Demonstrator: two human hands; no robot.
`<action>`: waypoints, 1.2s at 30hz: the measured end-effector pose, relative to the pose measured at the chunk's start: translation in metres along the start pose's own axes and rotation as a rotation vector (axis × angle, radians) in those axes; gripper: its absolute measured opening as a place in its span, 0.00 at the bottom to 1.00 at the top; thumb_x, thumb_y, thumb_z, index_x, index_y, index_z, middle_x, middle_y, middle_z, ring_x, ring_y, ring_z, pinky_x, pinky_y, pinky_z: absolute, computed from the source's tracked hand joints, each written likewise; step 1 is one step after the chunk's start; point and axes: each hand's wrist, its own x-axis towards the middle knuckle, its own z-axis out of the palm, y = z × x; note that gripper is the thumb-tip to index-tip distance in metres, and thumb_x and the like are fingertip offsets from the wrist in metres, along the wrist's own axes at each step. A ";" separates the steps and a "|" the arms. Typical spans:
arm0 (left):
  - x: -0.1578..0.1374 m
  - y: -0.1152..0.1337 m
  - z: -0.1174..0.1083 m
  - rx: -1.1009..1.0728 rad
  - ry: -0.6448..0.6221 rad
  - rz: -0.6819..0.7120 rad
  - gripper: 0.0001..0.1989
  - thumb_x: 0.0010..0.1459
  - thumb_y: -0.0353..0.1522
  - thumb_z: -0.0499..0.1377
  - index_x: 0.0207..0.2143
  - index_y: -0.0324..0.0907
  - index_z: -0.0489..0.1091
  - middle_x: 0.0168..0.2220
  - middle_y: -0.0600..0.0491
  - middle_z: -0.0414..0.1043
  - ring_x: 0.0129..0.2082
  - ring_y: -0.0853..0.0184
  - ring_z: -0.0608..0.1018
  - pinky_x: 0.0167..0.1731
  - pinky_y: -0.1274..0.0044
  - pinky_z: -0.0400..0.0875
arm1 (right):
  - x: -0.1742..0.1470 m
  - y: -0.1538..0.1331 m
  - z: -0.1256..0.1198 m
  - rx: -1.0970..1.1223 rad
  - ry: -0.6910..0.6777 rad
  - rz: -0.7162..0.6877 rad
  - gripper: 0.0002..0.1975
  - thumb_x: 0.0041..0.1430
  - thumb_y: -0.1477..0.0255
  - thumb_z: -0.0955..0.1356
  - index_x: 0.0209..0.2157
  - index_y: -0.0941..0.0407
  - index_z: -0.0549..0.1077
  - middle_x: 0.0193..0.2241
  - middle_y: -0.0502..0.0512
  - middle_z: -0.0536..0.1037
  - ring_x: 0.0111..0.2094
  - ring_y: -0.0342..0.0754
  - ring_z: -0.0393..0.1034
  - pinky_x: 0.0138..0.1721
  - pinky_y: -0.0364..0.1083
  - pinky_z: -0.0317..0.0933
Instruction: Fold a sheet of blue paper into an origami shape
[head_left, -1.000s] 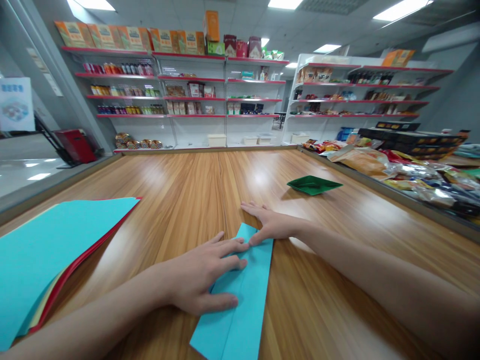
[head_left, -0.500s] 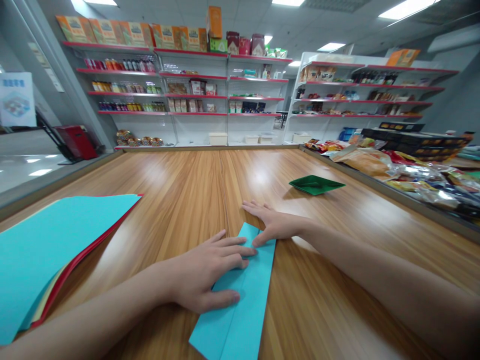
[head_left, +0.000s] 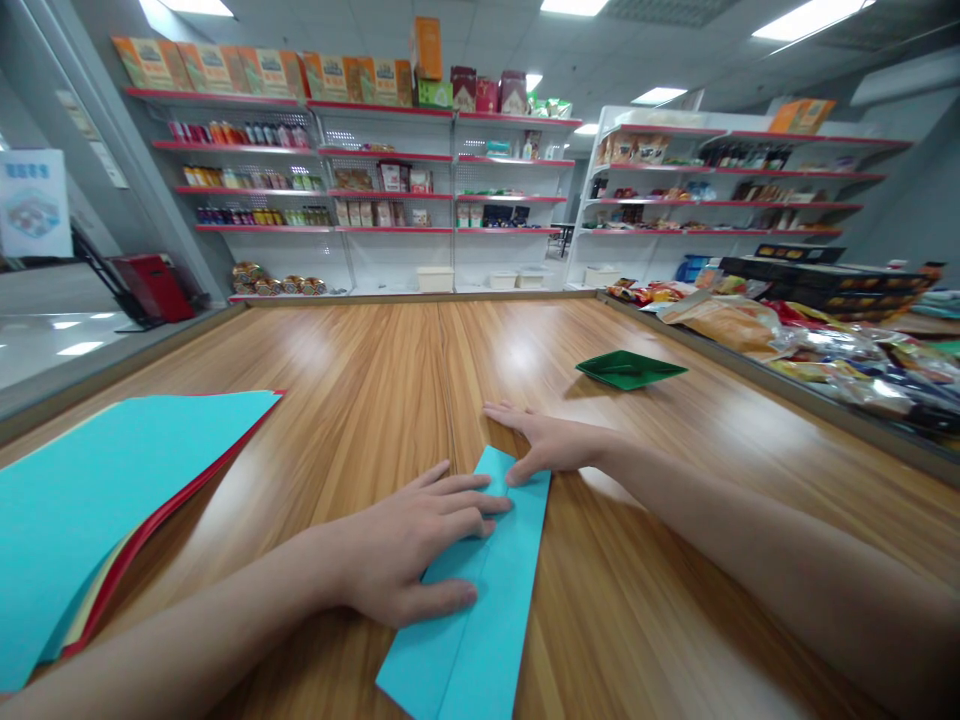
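Note:
A folded strip of light blue paper (head_left: 491, 610) lies slanted on the wooden table, with a crease or seam running along its length. Spread flat over its left side is my left hand (head_left: 424, 545), fingers apart and pressing on the paper. My right hand (head_left: 551, 440) rests at the strip's far end; its thumb touches the paper near the seam, while the other fingers stretch out past the far edge over the table. Both hands are open. Part of the strip's left edge is hidden under my left hand.
A stack of coloured sheets (head_left: 142, 460), blue on top with red and cream below, lies at the left. A folded green paper boat (head_left: 630, 370) sits at the right. Packaged snacks (head_left: 817, 340) are piled beyond the table's right rim. Stocked shelves (head_left: 390, 150) stand behind.
My right thumb has shifted very slightly toward the far end of the strip. My left hand and the paper look almost unmoved.

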 end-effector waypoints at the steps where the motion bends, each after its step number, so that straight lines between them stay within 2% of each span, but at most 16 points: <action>1: 0.000 0.000 0.000 0.001 -0.002 0.001 0.19 0.57 0.40 0.57 0.48 0.43 0.63 0.62 0.48 0.56 0.61 0.51 0.58 0.59 0.53 0.48 | 0.000 0.000 0.000 0.006 0.005 0.008 0.55 0.43 0.59 0.73 0.65 0.62 0.42 0.66 0.62 0.39 0.66 0.57 0.30 0.65 0.56 0.29; 11: 0.001 0.002 0.000 0.019 -0.026 -0.014 0.19 0.57 0.41 0.56 0.50 0.44 0.62 0.63 0.51 0.55 0.63 0.53 0.56 0.60 0.53 0.46 | -0.002 0.002 -0.002 0.027 0.017 -0.033 0.52 0.45 0.60 0.73 0.65 0.57 0.44 0.66 0.61 0.42 0.66 0.58 0.33 0.64 0.57 0.33; 16: 0.001 0.003 -0.001 0.029 -0.045 -0.025 0.19 0.58 0.41 0.56 0.49 0.44 0.62 0.64 0.52 0.53 0.63 0.53 0.55 0.60 0.53 0.46 | -0.003 0.001 -0.003 0.026 0.007 0.003 0.52 0.45 0.62 0.72 0.65 0.61 0.44 0.66 0.61 0.41 0.66 0.56 0.32 0.65 0.56 0.32; 27: 0.001 0.002 -0.001 0.003 -0.027 -0.013 0.20 0.57 0.42 0.56 0.49 0.44 0.62 0.63 0.50 0.54 0.63 0.51 0.56 0.60 0.52 0.46 | -0.002 0.001 -0.004 0.111 0.042 0.034 0.51 0.42 0.65 0.73 0.65 0.58 0.46 0.66 0.59 0.43 0.66 0.56 0.36 0.65 0.54 0.34; 36: -0.001 0.002 0.000 -0.012 -0.009 0.002 0.19 0.57 0.41 0.56 0.49 0.44 0.63 0.62 0.48 0.55 0.62 0.50 0.56 0.59 0.53 0.47 | -0.001 0.004 -0.006 0.103 0.057 0.064 0.52 0.43 0.65 0.73 0.65 0.62 0.45 0.66 0.60 0.43 0.66 0.56 0.37 0.65 0.52 0.36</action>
